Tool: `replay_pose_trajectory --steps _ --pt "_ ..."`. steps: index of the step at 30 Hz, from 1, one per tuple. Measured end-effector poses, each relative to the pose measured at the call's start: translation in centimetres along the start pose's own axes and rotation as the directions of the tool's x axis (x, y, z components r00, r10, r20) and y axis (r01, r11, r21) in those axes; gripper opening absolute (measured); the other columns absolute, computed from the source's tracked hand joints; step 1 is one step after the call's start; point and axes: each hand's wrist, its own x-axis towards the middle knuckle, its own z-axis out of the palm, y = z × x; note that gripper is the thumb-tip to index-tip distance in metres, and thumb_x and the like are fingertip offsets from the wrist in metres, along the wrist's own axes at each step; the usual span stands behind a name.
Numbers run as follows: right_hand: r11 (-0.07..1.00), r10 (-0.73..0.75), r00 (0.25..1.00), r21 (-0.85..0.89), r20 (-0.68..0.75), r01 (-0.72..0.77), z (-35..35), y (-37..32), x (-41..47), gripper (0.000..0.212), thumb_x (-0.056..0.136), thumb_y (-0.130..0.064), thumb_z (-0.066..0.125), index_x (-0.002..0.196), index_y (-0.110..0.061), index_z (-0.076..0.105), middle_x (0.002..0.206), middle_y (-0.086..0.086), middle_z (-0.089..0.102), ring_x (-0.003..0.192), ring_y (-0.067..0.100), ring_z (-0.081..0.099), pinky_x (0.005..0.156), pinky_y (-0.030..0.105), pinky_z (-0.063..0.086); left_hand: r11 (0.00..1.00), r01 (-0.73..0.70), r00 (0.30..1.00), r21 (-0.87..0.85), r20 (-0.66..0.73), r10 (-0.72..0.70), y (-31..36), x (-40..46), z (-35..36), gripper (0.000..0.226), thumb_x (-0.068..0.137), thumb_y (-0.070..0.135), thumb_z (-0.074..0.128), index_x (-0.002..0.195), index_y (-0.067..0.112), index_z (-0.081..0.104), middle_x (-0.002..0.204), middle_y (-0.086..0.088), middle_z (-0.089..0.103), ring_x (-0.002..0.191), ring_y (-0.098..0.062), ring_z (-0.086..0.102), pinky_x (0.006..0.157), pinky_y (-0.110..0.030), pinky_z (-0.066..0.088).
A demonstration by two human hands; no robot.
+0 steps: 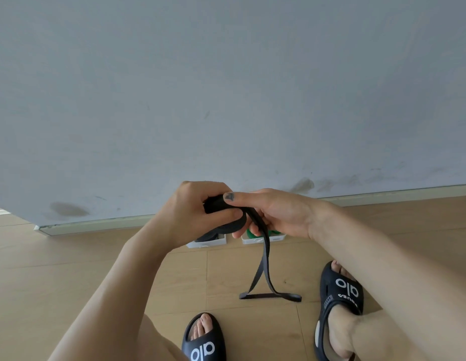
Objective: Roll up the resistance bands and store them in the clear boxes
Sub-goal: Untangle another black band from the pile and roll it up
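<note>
A black resistance band (pixel 263 259) is partly rolled into a coil between both hands, in front of the wall. My left hand (pixel 193 212) grips the coil from the left. My right hand (pixel 273 212) holds it from the right, thumb pressed on top. The loose tail hangs down and its end loop lies flat on the wooden floor. Behind my hands stand two clear boxes by the wall: the left box (pixel 208 242) holds a dark rolled band, the right box (pixel 262 239) holds a green band (pixel 252 233). Both boxes are mostly hidden by my hands.
A grey wall with a white baseboard (pixel 96 225) runs across the back. My two feet in black slides (pixel 341 290) rest on the floor, one at the bottom middle, one at the right.
</note>
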Motion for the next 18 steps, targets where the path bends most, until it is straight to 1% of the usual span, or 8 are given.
replay_pose_trajectory --steps 2,3,6,8,10,13,16,18 --pt "1.000 0.000 1.000 -0.022 0.027 0.000 -0.3 -0.2 -0.3 0.059 0.085 -0.068 0.065 0.113 -0.017 0.074 0.102 0.021 0.076 0.075 0.018 0.051 0.077 0.032 0.044 0.999 -0.025 1.000 -0.031 -0.006 0.025 0.0 -0.1 0.2 0.009 0.088 0.014 0.077 0.082 0.018 0.072 0.067 0.005 0.063 0.061 -0.010 0.054 0.057 -0.021 0.041" --pt "1.000 0.001 0.998 -0.006 0.063 -0.001 -0.5 -0.2 -0.5 0.058 0.087 -0.067 0.062 0.117 -0.018 0.073 0.106 0.018 0.077 0.077 0.018 0.052 0.081 0.033 0.044 0.997 -0.031 0.999 -0.075 -0.014 0.030 0.0 -0.1 0.1 0.006 0.088 0.015 0.076 0.083 0.017 0.072 0.069 0.002 0.065 0.063 -0.015 0.057 0.058 -0.023 0.044" --pt "0.995 -0.007 0.991 0.097 0.137 -0.006 -1.2 -0.1 -0.8 0.052 0.096 -0.056 0.059 0.129 -0.017 0.067 0.120 0.023 0.073 0.077 0.016 0.053 0.085 0.034 0.042 0.983 -0.011 0.999 -0.181 -0.038 0.005 0.0 -0.1 -0.2 0.003 0.085 0.019 0.073 0.088 0.019 0.074 0.075 0.002 0.069 0.070 -0.015 0.063 0.063 -0.021 0.047" --pt "0.996 -0.008 0.995 0.093 0.097 -0.001 -1.2 0.1 -0.6 0.048 0.095 -0.053 0.061 0.126 -0.016 0.069 0.115 0.024 0.074 0.074 0.016 0.048 0.079 0.032 0.039 0.986 -0.003 1.000 -0.166 -0.026 -0.002 0.0 0.0 -0.3 0.004 0.086 0.019 0.074 0.090 0.019 0.074 0.078 0.002 0.071 0.073 -0.016 0.066 0.065 -0.022 0.049" --pt "1.000 0.005 1.000 0.009 0.031 -0.006 -0.9 0.2 -0.5 0.048 0.095 -0.054 0.064 0.120 -0.014 0.073 0.108 0.023 0.076 0.074 0.016 0.046 0.076 0.030 0.038 0.996 -0.002 1.000 -0.093 -0.001 0.002 0.1 0.0 0.0 0.007 0.088 0.016 0.078 0.091 0.022 0.075 0.078 0.004 0.072 0.073 -0.015 0.066 0.065 -0.023 0.050" --pt "0.996 0.031 0.999 -0.082 -0.021 -0.032 -0.3 0.1 -0.7 0.053 0.091 -0.060 0.062 0.115 -0.013 0.074 0.103 0.021 0.077 0.076 0.018 0.047 0.078 0.031 0.040 1.000 -0.020 1.000 -0.003 0.012 0.020 0.4 0.2 0.5 0.011 0.089 0.013 0.076 0.087 0.023 0.075 0.071 0.011 0.068 0.066 -0.009 0.061 0.062 -0.015 0.043" --pt "0.999 0.044 0.999 -0.030 0.020 -0.043 -0.6 0.0 -0.8 0.054 0.092 -0.064 0.058 0.118 -0.018 0.070 0.102 0.018 0.076 0.081 0.021 0.050 0.084 0.034 0.043 0.997 -0.013 0.999 -0.070 -0.041 0.010 0.5 0.4 0.3 0.009 0.092 0.012 0.073 0.091 0.021 0.076 0.078 0.011 0.072 0.074 -0.008 0.066 0.067 -0.014 0.047" --pt "0.998 0.036 0.996 0.053 0.084 -0.041 -1.1 0.1 -0.8 0.054 0.097 -0.058 0.056 0.131 -0.016 0.064 0.115 0.022 0.075 0.082 0.021 0.053 0.089 0.037 0.043 0.987 0.024 0.997 -0.161 -0.075 -0.037 0.4 0.3 0.1 0.009 0.093 0.013 0.073 0.092 0.022 0.076 0.083 0.008 0.074 0.078 -0.007 0.068 0.069 -0.014 0.050"
